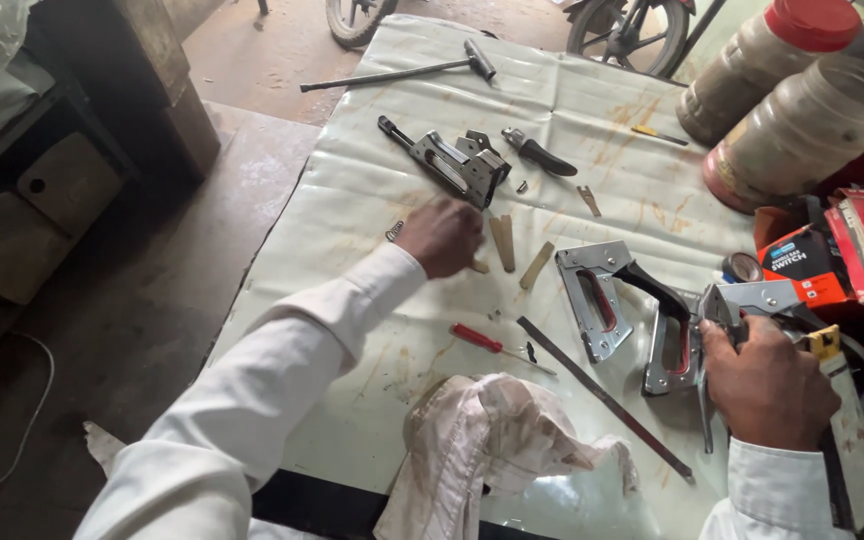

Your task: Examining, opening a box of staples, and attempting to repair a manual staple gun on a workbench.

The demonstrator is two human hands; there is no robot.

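White sheet: stained cover (372, 200) on the worktop, all parts lying on it.
Left hand: the left hand (440, 236) is curled, knuckles up, fingertips down at a small tan strip (479, 266); whether it pinches it I cannot tell.
Right hand: the right hand (767, 385) is closed around a metal stapler (742, 300) near the sheet's right edge.
Stapler shells: two open metal bodies (592, 295) with black handles lie just left of that hand.
Near left hand: dismantled stapler (457, 160), wooden strips (503, 243), spring (393, 231).
Front: red screwdriver (497, 347), long metal bar (602, 395), crumpled cloth (492, 440).
Far end: hammer (402, 72).
Right: jars (802, 110), boxes (852, 250).
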